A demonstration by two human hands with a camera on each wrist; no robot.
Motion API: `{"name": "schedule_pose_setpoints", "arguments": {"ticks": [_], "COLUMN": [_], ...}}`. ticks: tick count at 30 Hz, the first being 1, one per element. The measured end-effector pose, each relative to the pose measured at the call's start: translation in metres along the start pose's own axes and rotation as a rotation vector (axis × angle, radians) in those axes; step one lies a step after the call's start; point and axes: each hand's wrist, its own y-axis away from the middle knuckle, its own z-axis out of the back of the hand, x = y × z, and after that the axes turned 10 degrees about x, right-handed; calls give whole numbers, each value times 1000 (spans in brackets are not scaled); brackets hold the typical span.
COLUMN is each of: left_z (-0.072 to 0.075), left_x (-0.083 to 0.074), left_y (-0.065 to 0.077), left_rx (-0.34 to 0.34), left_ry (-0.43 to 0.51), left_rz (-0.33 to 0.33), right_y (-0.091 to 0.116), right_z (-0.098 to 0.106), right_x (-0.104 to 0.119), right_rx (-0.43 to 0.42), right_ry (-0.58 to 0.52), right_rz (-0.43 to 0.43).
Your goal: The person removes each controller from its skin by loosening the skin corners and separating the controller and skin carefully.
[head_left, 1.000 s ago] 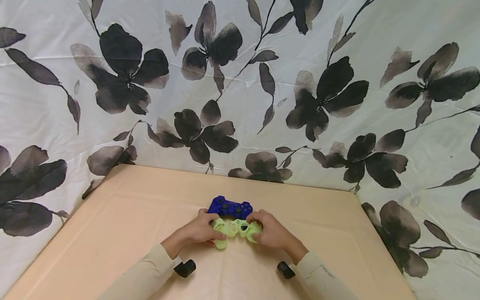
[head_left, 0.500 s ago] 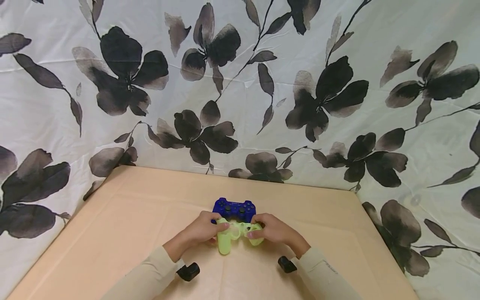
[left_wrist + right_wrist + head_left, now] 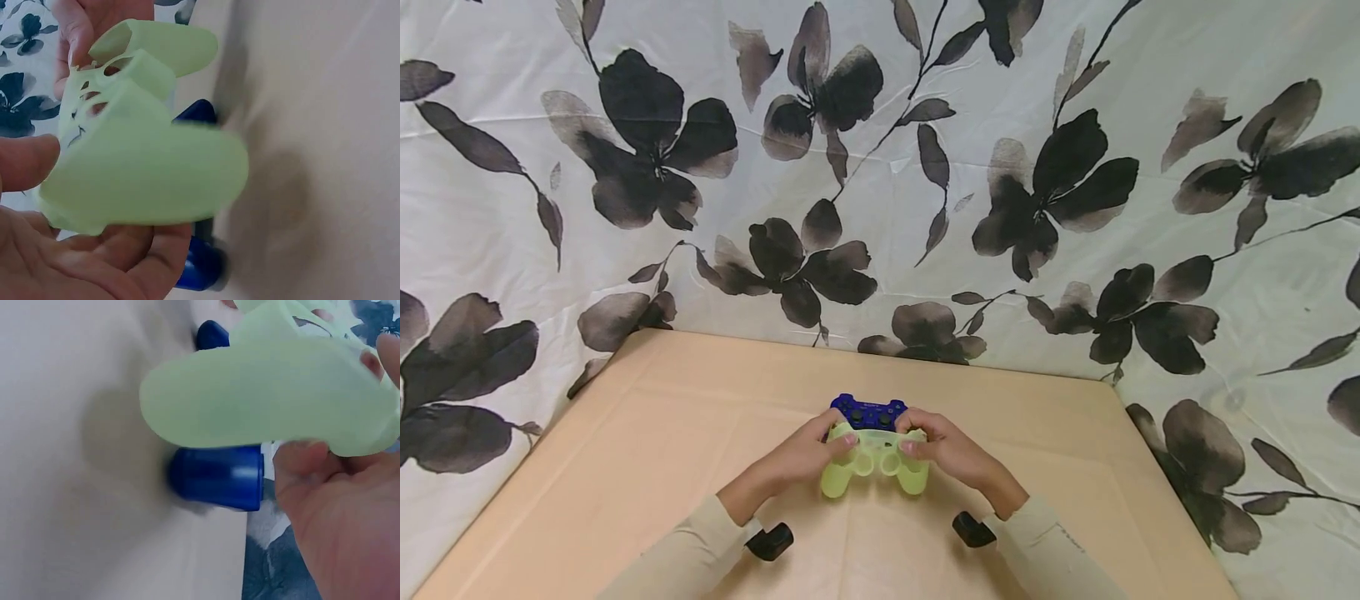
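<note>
A pale yellow-green silicone controller cover (image 3: 876, 442) is held up between both hands, its two grip sleeves pointing toward the person. My left hand (image 3: 801, 454) pinches its left side, thumb on top and fingers beneath, as the left wrist view shows on the cover (image 3: 144, 169). On the opposite side my right hand (image 3: 951, 450) pinches it the same way; in the right wrist view a grip sleeve (image 3: 250, 394) spans the middle. Just beyond the cover lies a blue game controller (image 3: 868, 412) on the table, its near part hidden behind the cover.
The table (image 3: 715, 392) has a light tan covering. Behind it and at both sides hangs a white cloth (image 3: 910, 183) printed with dark flowers. Black wrist cameras (image 3: 770, 542) are strapped below both hands.
The cover has been turned and straightened between the hands, so both grip sleeves now hang evenly toward the person. The blue controller stays on the table.
</note>
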Motion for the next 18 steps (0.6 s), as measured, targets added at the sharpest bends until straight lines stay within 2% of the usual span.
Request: {"name": "schedule_pose_setpoints", "arguments": {"ticks": [3,5,11,14,18], "left_z": [1,2,0,-2,-3], "left_x": [0,-1,-7,-10,-14], "left_y": [0,0,2,3,6], "left_rx": [18,4,-147,-209,-264], "left_ry": [14,43,126,167,261], "left_rz": [-27,-45,-44,-14,41], "right_y": [1,1,4,6,9], "right_z": [-1,-2,-5,-6,-6], "right_x": [4,6,7,7,8], "right_rx": [-32,-65,-180,-252,-324], "right_ry": [-11,-9,15,-31,-164], "right_rz": [-12,-28,-64,-110,-160]}}
